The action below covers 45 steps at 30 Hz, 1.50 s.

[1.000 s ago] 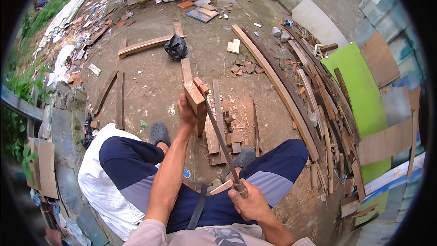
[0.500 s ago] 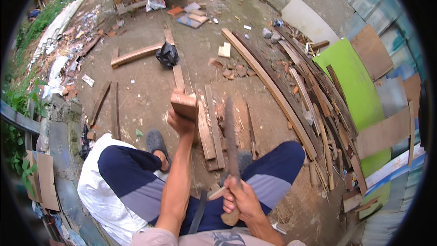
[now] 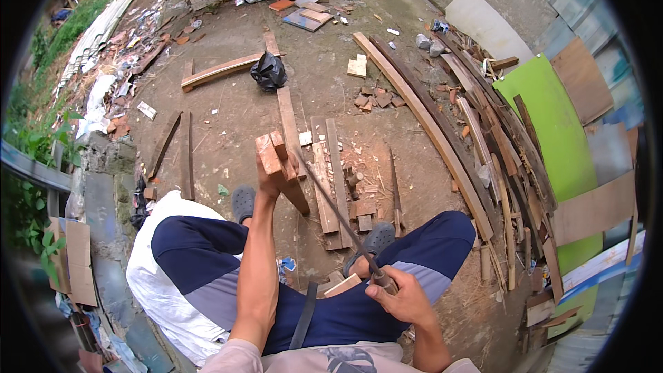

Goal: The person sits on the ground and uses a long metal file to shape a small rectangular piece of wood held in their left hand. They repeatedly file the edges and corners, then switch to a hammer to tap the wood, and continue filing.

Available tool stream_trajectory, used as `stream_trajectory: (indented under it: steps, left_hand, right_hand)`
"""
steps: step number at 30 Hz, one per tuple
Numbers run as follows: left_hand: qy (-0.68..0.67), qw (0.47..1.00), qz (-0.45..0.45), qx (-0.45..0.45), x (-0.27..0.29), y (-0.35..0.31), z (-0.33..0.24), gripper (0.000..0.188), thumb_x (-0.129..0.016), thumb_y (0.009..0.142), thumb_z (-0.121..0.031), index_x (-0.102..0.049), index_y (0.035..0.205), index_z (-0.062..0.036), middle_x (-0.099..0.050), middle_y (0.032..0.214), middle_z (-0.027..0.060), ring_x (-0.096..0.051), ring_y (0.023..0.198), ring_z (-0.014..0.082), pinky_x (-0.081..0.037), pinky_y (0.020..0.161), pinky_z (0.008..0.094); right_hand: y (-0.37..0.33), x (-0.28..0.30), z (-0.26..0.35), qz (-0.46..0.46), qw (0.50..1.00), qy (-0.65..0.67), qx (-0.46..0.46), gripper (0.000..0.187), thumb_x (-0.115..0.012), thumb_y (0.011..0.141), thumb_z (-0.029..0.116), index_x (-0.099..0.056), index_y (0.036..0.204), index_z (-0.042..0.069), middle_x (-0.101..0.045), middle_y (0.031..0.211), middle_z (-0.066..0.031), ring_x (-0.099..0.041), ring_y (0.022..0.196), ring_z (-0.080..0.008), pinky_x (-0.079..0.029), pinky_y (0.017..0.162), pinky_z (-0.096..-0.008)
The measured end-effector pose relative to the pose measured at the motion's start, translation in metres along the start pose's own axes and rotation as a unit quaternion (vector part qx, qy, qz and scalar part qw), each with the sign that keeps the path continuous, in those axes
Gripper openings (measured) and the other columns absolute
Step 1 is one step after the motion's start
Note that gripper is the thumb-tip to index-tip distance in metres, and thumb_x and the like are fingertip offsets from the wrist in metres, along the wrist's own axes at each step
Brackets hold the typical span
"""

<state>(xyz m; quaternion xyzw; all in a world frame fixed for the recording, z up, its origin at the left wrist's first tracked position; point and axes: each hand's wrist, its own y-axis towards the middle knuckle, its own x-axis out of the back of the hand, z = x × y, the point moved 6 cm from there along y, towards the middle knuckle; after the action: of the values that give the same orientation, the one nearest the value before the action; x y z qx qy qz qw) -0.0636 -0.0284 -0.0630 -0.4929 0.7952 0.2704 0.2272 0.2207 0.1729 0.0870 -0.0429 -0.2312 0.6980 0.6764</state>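
My left hand [image 3: 266,183] is wrapped round a short piece of wood [image 3: 293,192] with a notched end, held up in front of my left knee. In my right hand [image 3: 409,298], low by my right thigh, is a machete [image 3: 340,213] gripped by its wooden handle. Its blade shows nearly edge-on and slants up and left, the tip beside the held wood; I cannot tell whether they touch. Beyond, on the ground, lie a pale plank [image 3: 322,183] and a narrower grey-brown strip [image 3: 338,166]. A small cut of wood [image 3: 343,285] rests between my legs.
A black plastic bag [image 3: 268,72] sits on a wooden frame [image 3: 224,71] ahead. Long timbers [image 3: 421,124] and a scrap wood pile [image 3: 507,159] run along the right, before a green panel [image 3: 545,121]. Wood chips and small blocks [image 3: 364,207] litter the ground. A low wall [image 3: 103,193] stands left.
The machete has turned from broad side to nearly edge-on, its tip swinging left toward the held wood. My left hand has tilted that wood, so its notched end now shows.
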Motion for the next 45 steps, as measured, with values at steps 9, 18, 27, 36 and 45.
stream_trajectory:
  steps: [9,18,27,36,45]
  left_hand:
    - [0.125,0.992,0.007,-0.011,0.002,0.002,0.004,0.081,-0.021,0.091,-0.079,-0.054,0.086,-0.0056,-0.056,0.072,0.0108,-0.054,0.065,0.0223,-0.05,0.06,0.0335]
    - [0.013,0.997,-0.073,-0.011,-0.011,0.004,0.018,0.053,-0.046,0.095,-0.059,-0.057,0.098,-0.0067,-0.057,0.076,0.0071,-0.058,0.068,0.0158,-0.049,0.058,0.0298]
    - [-0.023,0.93,-0.345,-0.121,0.006,-0.01,0.025,0.07,-0.026,0.099,-0.067,-0.055,0.112,-0.0043,-0.063,0.096,0.0099,-0.066,0.083,0.0244,-0.056,0.074,0.0376]
    - [0.022,0.999,0.019,-0.024,0.005,-0.011,0.003,0.045,-0.061,0.093,-0.048,-0.055,0.09,-0.003,-0.057,0.08,0.0082,-0.056,0.073,0.0223,-0.048,0.069,0.0348]
    - [0.218,0.973,0.035,-0.074,-0.006,-0.031,-0.039,0.045,-0.056,0.096,-0.048,-0.06,0.092,-0.0038,-0.064,0.092,0.0124,-0.061,0.085,0.0238,-0.047,0.089,0.0387]
  right_hand:
    - [0.0,-0.012,0.013,0.028,0.996,-0.064,-0.051,0.036,-0.073,0.09,0.036,-0.065,0.096,0.002,-0.056,0.067,-0.004,-0.049,0.062,-0.0105,-0.043,0.058,-0.0298]
    - [-0.005,-0.038,0.016,0.01,0.997,-0.022,-0.07,0.046,-0.067,0.093,0.043,-0.061,0.11,0.001,-0.068,0.08,-0.0165,-0.067,0.07,-0.0296,-0.05,0.064,-0.0385]
    - [0.012,-0.065,-0.007,-0.05,0.936,0.316,-0.146,0.034,-0.063,0.097,0.04,-0.051,0.097,0.008,-0.051,0.065,0.0011,-0.048,0.047,-0.006,-0.041,0.042,-0.0226]
    - [0.027,-0.016,-0.026,-0.113,0.97,0.194,-0.091,0.029,-0.068,0.095,0.032,-0.056,0.091,0.005,-0.053,0.062,0.0016,-0.048,0.045,-0.0053,-0.038,0.041,-0.0226]
    - [0.06,-0.051,-0.039,-0.057,0.995,0.071,-0.046,0.037,-0.074,0.087,0.033,-0.062,0.096,-0.001,-0.067,0.076,-0.0135,-0.065,0.069,-0.0216,-0.05,0.068,-0.0342]
